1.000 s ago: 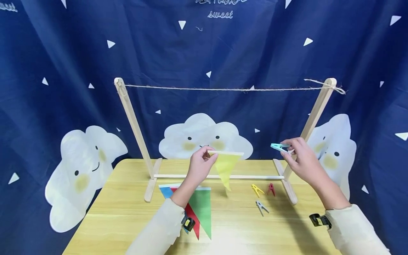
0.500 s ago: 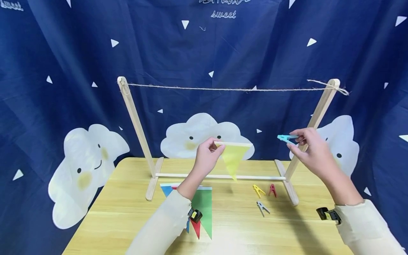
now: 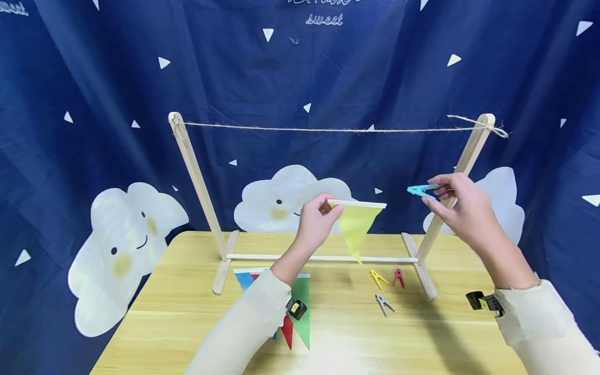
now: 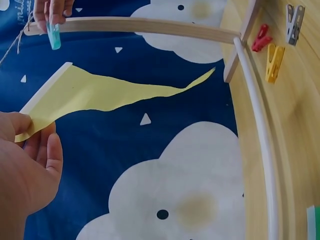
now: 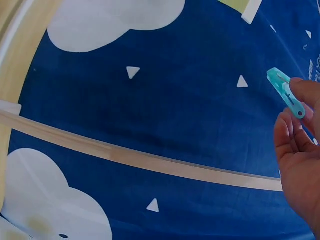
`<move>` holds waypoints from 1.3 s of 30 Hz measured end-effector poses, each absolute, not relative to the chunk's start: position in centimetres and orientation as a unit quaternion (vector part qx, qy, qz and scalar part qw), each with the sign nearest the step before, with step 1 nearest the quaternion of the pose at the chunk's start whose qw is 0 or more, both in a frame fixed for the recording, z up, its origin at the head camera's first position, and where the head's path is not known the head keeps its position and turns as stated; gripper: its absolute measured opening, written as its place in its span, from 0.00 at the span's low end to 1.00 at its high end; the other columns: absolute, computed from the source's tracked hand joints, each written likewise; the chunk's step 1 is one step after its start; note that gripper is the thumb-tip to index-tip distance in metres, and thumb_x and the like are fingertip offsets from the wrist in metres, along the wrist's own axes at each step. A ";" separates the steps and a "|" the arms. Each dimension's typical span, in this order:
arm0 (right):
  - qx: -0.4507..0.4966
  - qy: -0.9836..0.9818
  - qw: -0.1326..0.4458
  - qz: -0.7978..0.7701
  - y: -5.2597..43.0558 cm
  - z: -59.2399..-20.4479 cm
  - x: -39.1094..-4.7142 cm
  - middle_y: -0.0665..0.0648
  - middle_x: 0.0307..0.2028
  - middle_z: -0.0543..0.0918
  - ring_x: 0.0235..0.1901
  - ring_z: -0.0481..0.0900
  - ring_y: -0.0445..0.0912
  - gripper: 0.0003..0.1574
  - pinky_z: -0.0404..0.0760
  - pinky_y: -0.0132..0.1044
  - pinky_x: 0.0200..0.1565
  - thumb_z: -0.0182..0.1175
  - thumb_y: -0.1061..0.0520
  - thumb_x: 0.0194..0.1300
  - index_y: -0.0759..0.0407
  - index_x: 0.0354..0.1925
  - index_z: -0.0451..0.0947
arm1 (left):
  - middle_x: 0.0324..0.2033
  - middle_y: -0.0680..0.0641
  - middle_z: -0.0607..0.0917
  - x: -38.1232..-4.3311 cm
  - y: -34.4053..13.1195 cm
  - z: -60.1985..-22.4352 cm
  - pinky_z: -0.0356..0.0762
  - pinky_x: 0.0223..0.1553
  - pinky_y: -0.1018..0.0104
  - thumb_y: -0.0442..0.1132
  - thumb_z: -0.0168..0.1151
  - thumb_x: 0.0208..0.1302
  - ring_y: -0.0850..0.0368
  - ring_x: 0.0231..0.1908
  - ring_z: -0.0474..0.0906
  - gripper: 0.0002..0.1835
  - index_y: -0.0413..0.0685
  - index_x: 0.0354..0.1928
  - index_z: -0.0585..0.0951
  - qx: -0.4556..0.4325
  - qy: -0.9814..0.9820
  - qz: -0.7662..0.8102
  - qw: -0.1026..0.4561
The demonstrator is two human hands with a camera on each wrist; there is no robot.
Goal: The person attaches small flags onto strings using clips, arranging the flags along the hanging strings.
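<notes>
My left hand [image 3: 317, 221] pinches a yellow triangular pennant [image 3: 357, 224] by the left end of its white top band. The pennant hangs point down in the air, below the twine [image 3: 290, 129]. In the left wrist view the pennant [image 4: 95, 92] stretches away from the thumb and fingers. Off to the right, my right hand [image 3: 469, 205] holds a turquoise clothespin [image 3: 422, 190] between thumb and fingers, its nose pointing left. The right wrist view shows the clothespin [image 5: 285, 92] at the fingertips. Both hands are below the twine and apart from it.
Twine runs between two wooden posts [image 3: 199, 182] joined by a white bottom rod [image 3: 365, 259]. Yellow [image 3: 377, 279], red [image 3: 398, 278] and grey [image 3: 384, 304] clothespins lie on the table [image 3: 164, 312]. Blue, red and green pennants [image 3: 302, 312] lie partly under the left forearm.
My left hand has risen and moved right with the yellow pennant. The right hand has lifted the turquoise clothespin higher and slightly right.
</notes>
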State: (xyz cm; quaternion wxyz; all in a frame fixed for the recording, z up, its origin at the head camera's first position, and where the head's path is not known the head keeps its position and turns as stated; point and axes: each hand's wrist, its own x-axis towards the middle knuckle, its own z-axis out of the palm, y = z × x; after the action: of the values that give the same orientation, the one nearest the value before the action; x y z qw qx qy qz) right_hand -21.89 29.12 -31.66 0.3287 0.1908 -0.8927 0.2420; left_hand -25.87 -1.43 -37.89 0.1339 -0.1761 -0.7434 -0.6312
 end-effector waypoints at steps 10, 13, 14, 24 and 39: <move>0.209 -0.882 0.351 0.234 29.0 -29.3 -22.0 0.60 0.41 0.83 0.38 0.69 0.24 0.24 0.66 0.11 0.41 0.76 0.69 0.56 0.66 0.51 0.81 | 0.28 0.47 0.83 -26.3 0.0 -36.5 0.74 0.33 0.71 0.36 0.70 0.66 0.61 0.30 0.74 0.05 0.43 0.41 0.86 -0.183 -0.732 -0.641 0.143; 0.214 -0.879 0.359 0.230 28.8 -28.2 -22.1 0.60 0.41 0.84 0.39 0.69 0.22 0.25 0.65 0.11 0.42 0.76 0.69 0.56 0.65 0.52 0.82 | 0.32 0.45 0.85 -26.4 0.4 -35.7 0.76 0.35 0.72 0.36 0.70 0.66 0.62 0.31 0.76 0.05 0.43 0.41 0.86 -0.185 -0.730 -0.642 0.145; 0.215 -0.877 0.362 0.230 28.7 -27.9 -22.1 0.61 0.41 0.84 0.39 0.69 0.22 0.25 0.65 0.11 0.42 0.76 0.69 0.56 0.65 0.53 0.82 | 0.33 0.44 0.85 -26.4 0.5 -35.4 0.77 0.35 0.72 0.36 0.70 0.66 0.62 0.31 0.77 0.05 0.42 0.41 0.86 -0.188 -0.730 -0.641 0.145; 0.199 -0.871 0.380 0.238 28.7 -25.8 -21.8 0.62 0.40 0.84 0.37 0.69 0.16 0.27 0.65 0.09 0.44 0.76 0.69 0.55 0.65 0.54 0.81 | 0.33 0.43 0.87 -26.6 2.1 -33.1 0.77 0.34 0.74 0.35 0.69 0.67 0.62 0.31 0.78 0.04 0.42 0.41 0.85 -0.217 -0.724 -0.638 0.146; 0.154 -0.870 0.396 0.250 29.8 -22.9 -22.0 0.38 0.39 0.74 0.36 0.70 0.20 0.27 0.67 0.08 0.47 0.75 0.66 0.59 0.64 0.57 0.81 | 0.32 0.45 0.87 -27.7 4.9 -30.9 0.78 0.35 0.75 0.34 0.70 0.66 0.63 0.30 0.78 0.04 0.41 0.41 0.86 -0.206 -0.703 -0.663 0.153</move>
State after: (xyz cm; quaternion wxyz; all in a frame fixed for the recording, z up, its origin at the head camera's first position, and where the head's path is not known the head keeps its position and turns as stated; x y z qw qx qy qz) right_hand -21.99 29.78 -22.93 0.3956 0.1537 -0.8703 0.2497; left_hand -27.74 4.95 -30.93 0.1528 -0.2063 -0.7030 -0.6632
